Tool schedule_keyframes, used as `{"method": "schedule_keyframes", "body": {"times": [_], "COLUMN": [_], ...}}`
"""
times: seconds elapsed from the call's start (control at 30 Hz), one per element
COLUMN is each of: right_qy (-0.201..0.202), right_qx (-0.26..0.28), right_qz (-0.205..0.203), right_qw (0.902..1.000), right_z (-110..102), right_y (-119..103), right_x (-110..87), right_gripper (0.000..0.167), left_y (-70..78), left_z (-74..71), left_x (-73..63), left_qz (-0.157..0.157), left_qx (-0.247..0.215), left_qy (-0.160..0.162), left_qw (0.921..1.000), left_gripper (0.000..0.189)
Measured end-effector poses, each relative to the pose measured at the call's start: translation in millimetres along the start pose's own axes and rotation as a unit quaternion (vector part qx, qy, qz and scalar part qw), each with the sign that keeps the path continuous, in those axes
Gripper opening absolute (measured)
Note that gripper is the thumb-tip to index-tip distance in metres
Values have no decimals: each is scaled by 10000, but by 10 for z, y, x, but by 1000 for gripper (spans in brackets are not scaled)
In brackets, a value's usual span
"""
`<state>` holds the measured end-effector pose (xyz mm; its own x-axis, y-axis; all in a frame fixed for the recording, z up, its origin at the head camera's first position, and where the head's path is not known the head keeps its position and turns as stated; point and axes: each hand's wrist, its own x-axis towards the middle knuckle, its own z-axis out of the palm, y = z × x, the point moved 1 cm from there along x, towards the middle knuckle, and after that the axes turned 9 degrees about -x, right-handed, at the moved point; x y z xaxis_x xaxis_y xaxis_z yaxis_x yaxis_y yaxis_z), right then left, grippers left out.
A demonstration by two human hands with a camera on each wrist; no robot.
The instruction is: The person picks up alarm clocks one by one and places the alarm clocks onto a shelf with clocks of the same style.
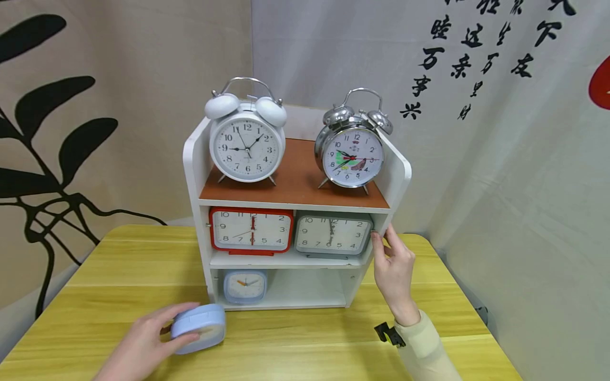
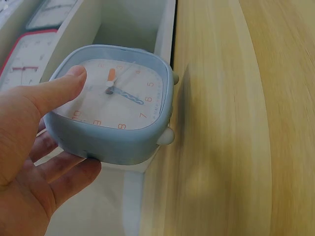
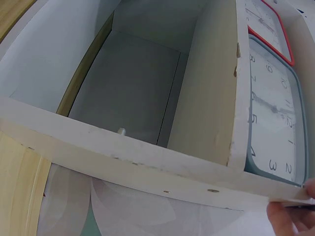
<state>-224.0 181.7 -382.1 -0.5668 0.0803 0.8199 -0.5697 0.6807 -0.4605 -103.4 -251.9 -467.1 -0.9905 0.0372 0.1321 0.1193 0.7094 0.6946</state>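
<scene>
At the lower left, my left hand (image 1: 150, 336) holds a light-blue alarm clock (image 1: 202, 323) just in front of the shelf unit. In the left wrist view the thumb lies over this clock's dial (image 2: 123, 98), with fingers beneath its casing. My right hand (image 1: 396, 270) grips the right side panel of the white shelf unit (image 1: 286, 265), beside a grey-green clock (image 1: 333, 234). The right wrist view shows only fingertips (image 3: 280, 216) at that panel. A second light-blue clock (image 1: 245, 286) stands at the left of the bottom compartment.
A red clock (image 1: 251, 230) shares the middle compartment. On the brown top board (image 1: 300, 164) stand a white twin-bell clock (image 1: 247, 143) and a silver twin-bell clock (image 1: 352, 151). The wooden table (image 1: 286, 349) carries the unit; a cloth backdrop (image 1: 324, 53) hangs behind.
</scene>
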Motion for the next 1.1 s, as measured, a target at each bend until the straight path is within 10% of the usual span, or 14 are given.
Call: {"method": "schedule_keyframes", "body": {"times": [1.1], "right_qy": [8], "right_qx": [79], "right_qz": [10], "right_qw": [10000], "right_z": [8], "right_y": [9], "right_x": [-15], "right_gripper": [46], "left_y": [509], "left_z": [412], "left_x": [165], "left_qz": [982], "left_qx": [-583], "left_qy": [-502], "left_qw": [9922], "left_gripper": [53]}}
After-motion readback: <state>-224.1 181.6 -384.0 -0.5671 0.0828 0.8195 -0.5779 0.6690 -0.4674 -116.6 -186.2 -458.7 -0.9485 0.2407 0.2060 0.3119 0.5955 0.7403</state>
